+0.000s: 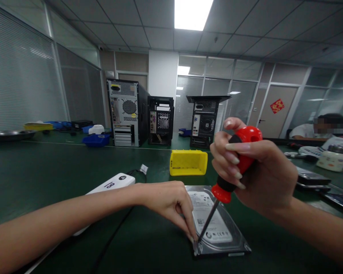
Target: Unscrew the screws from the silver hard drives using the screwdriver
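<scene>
A hard drive [217,224] lies flat on the green table, its white label facing up. My right hand [263,171] is wrapped round the red and black handle of a screwdriver [221,192]. The shaft slants down to the left, with its tip at the drive's near left corner. At that same corner, the fingertips of my left hand [174,205] are pressed together beside the tip. Whatever they pinch is too small or too hidden to make out.
A yellow bin [188,163] stands behind the drive. On the left lies a white power strip [114,184] with a black cable. Several computer cases, including a tall one [128,112], line the back. More drives [313,179] lie at right; a person [311,129] sits beyond.
</scene>
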